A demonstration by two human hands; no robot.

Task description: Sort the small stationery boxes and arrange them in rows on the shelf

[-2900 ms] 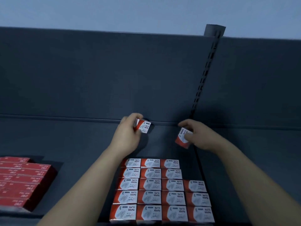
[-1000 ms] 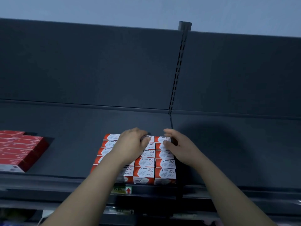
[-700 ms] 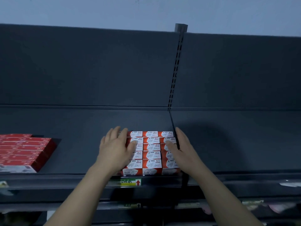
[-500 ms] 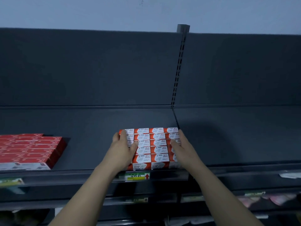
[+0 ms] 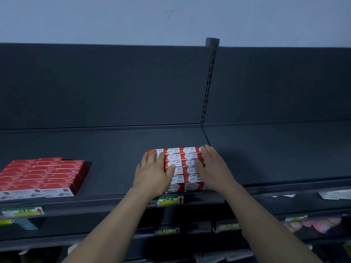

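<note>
A block of small red-and-white paper clip boxes (image 5: 180,164) lies in tight rows near the front of the dark grey shelf (image 5: 114,158). My left hand (image 5: 153,171) lies flat with straight fingers over the block's left side. My right hand (image 5: 212,168) lies flat against the block's right side, fingers straight and pointing to the back. Neither hand holds a box. The left column of boxes is mostly hidden under my left hand.
A stack of flat red boxes (image 5: 41,173) sits at the left of the same shelf. A slotted upright (image 5: 208,82) splits the back panel. Price labels (image 5: 169,200) hang on the shelf's front edge. Lower shelves hold blurred goods at the right.
Both hands put down the single boxes they held, then flattened onto the block's two sides. The view has pulled back and the block now sits squared between my hands.
</note>
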